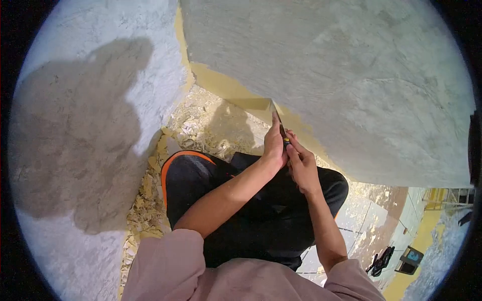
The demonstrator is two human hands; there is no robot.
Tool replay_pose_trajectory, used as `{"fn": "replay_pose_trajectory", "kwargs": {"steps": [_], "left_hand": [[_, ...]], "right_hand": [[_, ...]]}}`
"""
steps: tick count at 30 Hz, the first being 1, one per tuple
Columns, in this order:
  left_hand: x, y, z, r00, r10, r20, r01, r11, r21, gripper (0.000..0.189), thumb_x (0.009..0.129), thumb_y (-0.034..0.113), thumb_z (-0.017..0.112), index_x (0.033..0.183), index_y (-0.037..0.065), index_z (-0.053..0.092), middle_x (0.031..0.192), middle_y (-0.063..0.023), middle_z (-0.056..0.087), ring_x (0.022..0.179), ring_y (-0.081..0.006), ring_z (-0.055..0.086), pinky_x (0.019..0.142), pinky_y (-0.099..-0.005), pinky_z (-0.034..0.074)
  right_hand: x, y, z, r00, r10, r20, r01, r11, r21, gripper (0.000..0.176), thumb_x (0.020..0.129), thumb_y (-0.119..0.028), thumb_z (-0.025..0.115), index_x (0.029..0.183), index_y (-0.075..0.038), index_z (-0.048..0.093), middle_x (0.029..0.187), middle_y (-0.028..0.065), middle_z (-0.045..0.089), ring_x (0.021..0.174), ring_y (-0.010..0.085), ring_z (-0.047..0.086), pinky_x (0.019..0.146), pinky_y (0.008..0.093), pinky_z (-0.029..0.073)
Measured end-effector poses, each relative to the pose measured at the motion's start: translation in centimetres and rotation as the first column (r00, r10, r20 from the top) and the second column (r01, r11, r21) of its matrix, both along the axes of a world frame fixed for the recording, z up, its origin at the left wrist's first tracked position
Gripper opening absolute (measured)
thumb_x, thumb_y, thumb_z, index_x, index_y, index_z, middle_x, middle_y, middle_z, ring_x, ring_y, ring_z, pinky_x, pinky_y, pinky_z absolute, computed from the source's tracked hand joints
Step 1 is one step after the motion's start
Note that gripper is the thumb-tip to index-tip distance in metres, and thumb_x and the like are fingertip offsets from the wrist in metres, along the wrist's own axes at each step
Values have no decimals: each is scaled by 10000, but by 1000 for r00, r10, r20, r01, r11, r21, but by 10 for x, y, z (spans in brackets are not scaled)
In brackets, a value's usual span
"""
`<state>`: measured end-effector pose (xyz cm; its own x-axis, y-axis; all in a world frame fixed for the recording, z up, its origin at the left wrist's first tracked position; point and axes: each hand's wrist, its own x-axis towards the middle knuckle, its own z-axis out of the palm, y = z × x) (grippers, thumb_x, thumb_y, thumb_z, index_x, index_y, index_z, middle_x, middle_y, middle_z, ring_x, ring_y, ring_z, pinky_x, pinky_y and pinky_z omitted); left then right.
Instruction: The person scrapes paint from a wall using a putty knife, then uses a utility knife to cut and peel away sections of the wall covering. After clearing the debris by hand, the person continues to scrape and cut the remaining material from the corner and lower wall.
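Observation:
A scraper with a thin blade and a dark handle with yellow on it points up and slightly left, its tip at the yellow paint strip low on the grey wall. My right hand is closed around the handle. Alongside the blade lies my left hand, fingers pressed against it near the handle. Part of the handle is hidden by my fingers. Both hands are close together above my bent legs in black trousers.
Peeled paint flakes cover the floor in the corner and along the left wall, which carries a large shadow. At the lower right are pale tiles, a black cable and a dark box-like device. A metal rack stands farther right.

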<state>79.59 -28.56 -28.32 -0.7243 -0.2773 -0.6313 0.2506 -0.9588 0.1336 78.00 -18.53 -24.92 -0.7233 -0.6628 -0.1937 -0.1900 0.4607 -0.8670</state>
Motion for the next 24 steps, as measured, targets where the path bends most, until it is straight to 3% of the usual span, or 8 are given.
{"fn": "replay_pose_trajectory", "kwargs": {"steps": [2,3,7,10,13,14,17,24], "left_hand": [[-1,15,1,998,-22,-50,23,1000,18,469,863,533,448,900,66,466,693,-15,418,592,-130,443,586,-279,459],[-2,21,4,998,-27,-54,28,999,19,469,863,533,448,900,66,466,693,-15,418,592,-130,443,586,-279,459],[-2,29,-2,988,-149,-44,147,988,-41,444,883,506,430,930,66,462,689,-8,415,621,-126,444,612,-284,453],[-3,25,-11,990,-107,-89,103,994,-42,394,896,474,431,922,82,471,690,0,416,619,-112,433,605,-280,447],[-4,25,-13,993,-70,-94,65,997,-51,424,878,510,439,921,90,479,699,7,403,625,-103,431,604,-270,449],[-7,27,-13,992,-83,-91,78,995,-56,424,878,510,439,921,90,479,699,7,403,625,-103,431,604,-270,449],[-8,26,-8,997,-49,-55,44,995,-95,465,863,541,434,927,83,475,701,2,419,633,-117,447,615,-264,458],[-10,34,0,988,-150,-28,148,986,-73,450,877,527,414,896,79,458,670,-9,412,611,-131,442,608,-273,445]], "right_hand": [[-3,11,23,970,-67,234,43,993,106,347,909,-171,466,1241,-71,497,742,41,576,672,104,519,617,238,426],[-2,19,27,952,-136,275,104,986,128,345,911,-185,470,1239,-82,505,616,-30,439,543,62,378,499,214,335],[-5,33,15,935,-192,299,155,977,144,342,907,-180,478,1230,-72,509,693,0,524,569,74,429,541,223,380],[-2,31,-11,981,-116,156,109,993,53,339,901,-174,488,1218,-57,515,790,22,573,581,79,445,570,231,403],[-9,34,-30,995,28,-96,-33,998,-50,333,918,-186,465,1240,-113,511,621,-48,430,481,41,367,435,190,307],[-13,38,-28,996,14,-93,-20,998,-55,333,918,-186,465,1240,-113,511,621,-48,430,481,41,367,435,190,307],[-19,28,10,900,-90,426,90,996,20,328,915,-184,464,1236,-149,519,586,-42,425,440,31,340,390,194,274],[-6,41,0,970,-114,214,123,992,-33,334,918,-180,464,1242,-114,509,606,-49,428,469,36,350,421,191,293]]}}
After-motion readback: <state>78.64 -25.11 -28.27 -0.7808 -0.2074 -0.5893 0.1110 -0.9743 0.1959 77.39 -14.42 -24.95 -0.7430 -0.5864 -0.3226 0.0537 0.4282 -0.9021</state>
